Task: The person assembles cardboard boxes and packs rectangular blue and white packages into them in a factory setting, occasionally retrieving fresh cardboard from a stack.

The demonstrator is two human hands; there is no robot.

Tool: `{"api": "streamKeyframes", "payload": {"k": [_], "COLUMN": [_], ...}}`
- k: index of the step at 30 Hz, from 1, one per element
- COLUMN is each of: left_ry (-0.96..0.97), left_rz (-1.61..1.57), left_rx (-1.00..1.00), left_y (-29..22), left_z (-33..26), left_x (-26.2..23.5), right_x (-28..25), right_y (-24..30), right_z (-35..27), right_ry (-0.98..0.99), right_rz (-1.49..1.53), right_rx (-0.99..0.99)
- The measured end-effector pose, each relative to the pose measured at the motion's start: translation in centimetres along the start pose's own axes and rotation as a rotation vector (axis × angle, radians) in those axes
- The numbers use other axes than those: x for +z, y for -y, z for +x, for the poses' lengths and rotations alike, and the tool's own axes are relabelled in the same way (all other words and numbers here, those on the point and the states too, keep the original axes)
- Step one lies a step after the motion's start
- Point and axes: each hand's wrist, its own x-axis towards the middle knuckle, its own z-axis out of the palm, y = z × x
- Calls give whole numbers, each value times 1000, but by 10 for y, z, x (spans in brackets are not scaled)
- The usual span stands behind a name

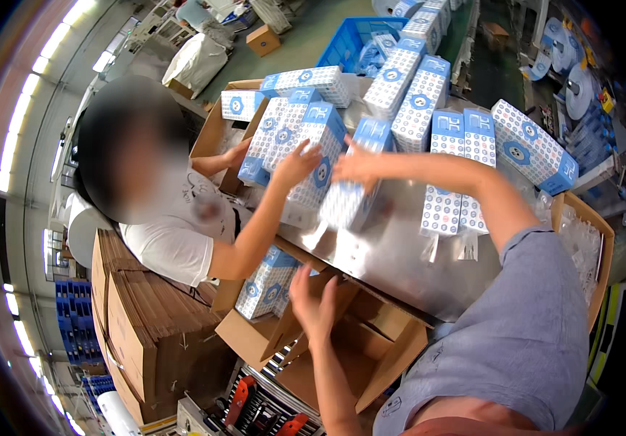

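My right hand (356, 166) reaches in from the right, fingers spread over a long white-and-blue patterned box (349, 203) on the metal tabletop (393, 251). Its fingers lie against the box; they are not seen wrapped round it. My left hand (314, 305) is open, its thumb and fingers apart, with nothing in it. It hovers over the flaps of an open cardboard carton (378, 320). Beside it, another carton (249, 336) contains several of the same patterned boxes (266, 283). A co-worker's hand (298, 166) touches a neighbouring patterned box (320, 134).
More patterned boxes (418, 102) lie across the table and the far end. A blue crate (349, 40) stands beyond. At right is a carton of clear plastic (580, 240). Stacked flat cartons (160, 334) stand at left, behind the co-worker (175, 225). Rollers (291, 389) run below.
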Motion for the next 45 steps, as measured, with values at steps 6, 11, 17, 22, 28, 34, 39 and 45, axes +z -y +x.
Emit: {"api": "streamKeyframes", "payload": {"k": [6, 11, 17, 22, 28, 34, 39, 45], "left_ry": [441, 403, 137, -121, -193, -22, 508, 586], "left_rz": [477, -61, -290, -86, -27, 8, 336, 320], "left_rx": [-310, -160, 35, -116, -274, -329, -373, -91], "left_y": [-65, -42, -86, -107, -94, -11, 53, 210], "left_z": [110, 139, 90, -32, -146, -183, -213, -339], "left_x": [124, 87, -69, -181, -210, -159, -20, 154], "right_x": [-9, 18, 16, -21, -18, -133, -157, -125], "right_y": [-34, -183, -117, 18, 59, 86, 184, 367], "right_z": [-56, -69, -2, -19, -24, -80, -83, -50], "right_ry": [-416, -443, 10, -79, -231, -898, -473, -416], "right_rz": [630, 174, 10, 81, 192, 901, 1474, 1281], "right_rx": [-59, 486, 266, -261, -232, -105, -200, -820]}}
